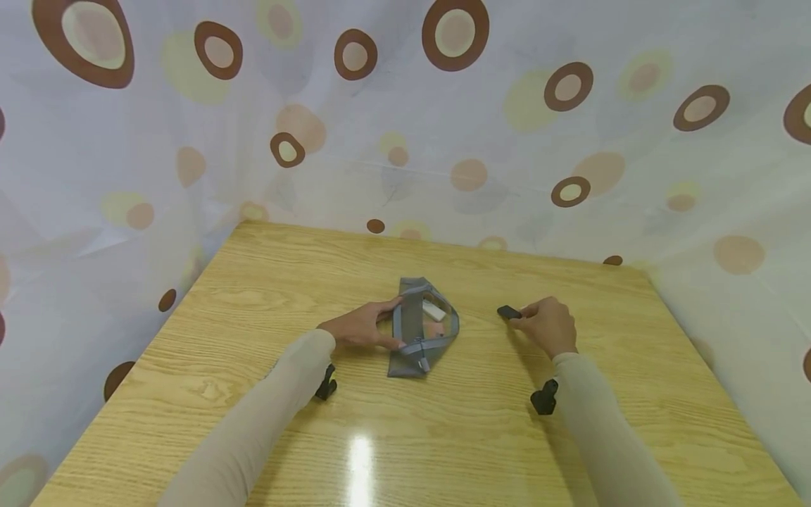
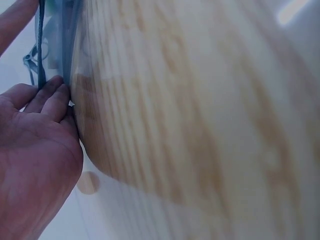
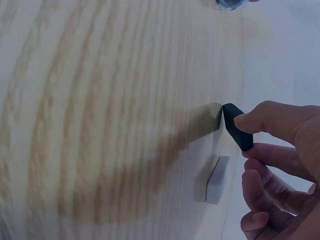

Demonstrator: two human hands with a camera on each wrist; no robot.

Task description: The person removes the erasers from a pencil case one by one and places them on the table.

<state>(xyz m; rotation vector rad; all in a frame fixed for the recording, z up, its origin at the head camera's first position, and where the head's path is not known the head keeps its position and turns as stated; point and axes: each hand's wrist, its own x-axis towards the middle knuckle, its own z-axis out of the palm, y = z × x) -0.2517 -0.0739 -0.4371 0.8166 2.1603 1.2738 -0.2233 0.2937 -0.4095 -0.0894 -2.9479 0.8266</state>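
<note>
A grey zippered pouch [image 1: 412,317] lies on the table with its mouth held wide; a white block [image 1: 434,310] and a pinkish piece [image 1: 434,329] show inside. My left hand [image 1: 362,327] grips the pouch's left side, thumb and fingers spread along its rim. In the left wrist view the fingertips [image 2: 55,95] bend against the zipper edge. To the right of the pouch, my right hand [image 1: 546,325] pinches a small black eraser [image 3: 237,126] with slanted ends between thumb and index finger. Below it in the right wrist view, a white eraser [image 3: 218,180] of similar shape lies on the table.
The wood-grain table [image 1: 443,436] reaches back to a white curtain [image 1: 393,190] with brown and tan ovals, which also hangs at both sides. A black mount [image 1: 326,384] sits on the left wrist, another black mount [image 1: 544,398] on the right.
</note>
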